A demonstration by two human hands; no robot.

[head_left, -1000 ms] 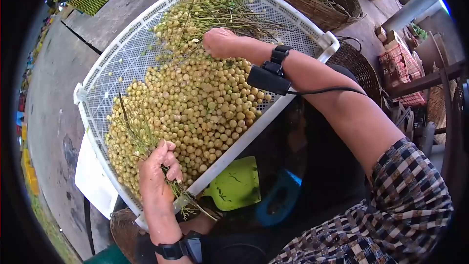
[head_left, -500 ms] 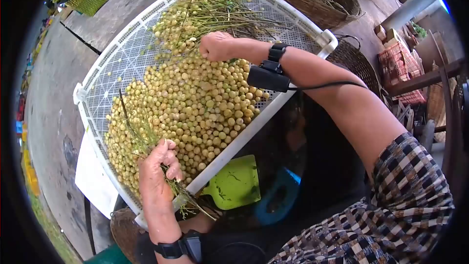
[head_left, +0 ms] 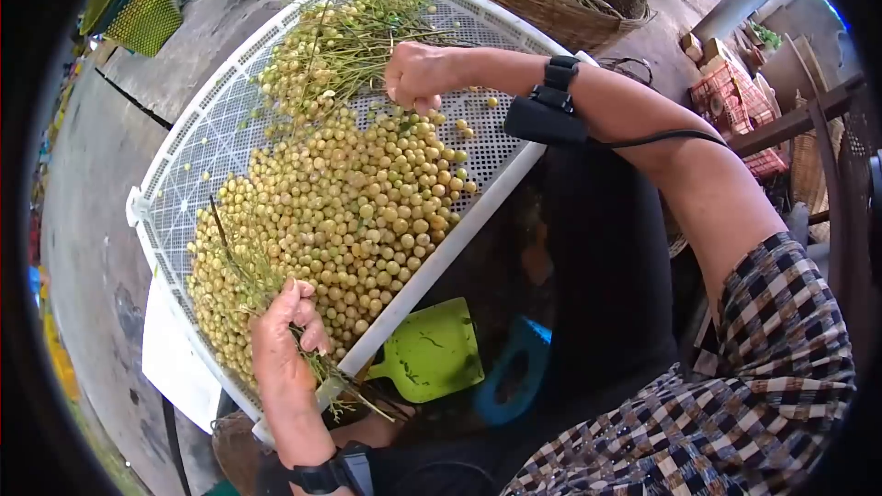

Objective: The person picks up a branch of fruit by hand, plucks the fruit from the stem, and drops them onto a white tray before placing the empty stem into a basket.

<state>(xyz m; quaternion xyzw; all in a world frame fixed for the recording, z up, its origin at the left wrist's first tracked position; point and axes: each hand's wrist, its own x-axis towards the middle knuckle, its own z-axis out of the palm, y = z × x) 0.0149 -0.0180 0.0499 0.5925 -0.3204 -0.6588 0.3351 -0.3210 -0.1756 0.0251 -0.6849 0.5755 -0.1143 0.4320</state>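
Note:
Many small round yellow-green fruits (head_left: 340,211) lie spread over a white perforated tray (head_left: 188,129). At the tray's near left corner my left hand (head_left: 287,331) is closed round a bunch of thin green and brown stems (head_left: 230,262), which stick out on both sides of it. My right hand (head_left: 415,79) is curled above the upper right part of the tray, beside a heap of fruit-bearing stems (head_left: 354,41). Its fingers point down, and whatever they hold is hidden. Both wrists wear black bands.
Below the tray's near edge are a lime-green dustpan (head_left: 436,358) and a blue plastic object (head_left: 496,400). A wicker basket (head_left: 588,23) with stems stands beyond the tray. Yellow mesh baskets (head_left: 152,23) are at the far left, a red crate (head_left: 735,96) at the right.
My right hand has shifted right across the tray, away from the fruit pile, and a few loose fruits now show beneath it. My left hand still holds the stems.

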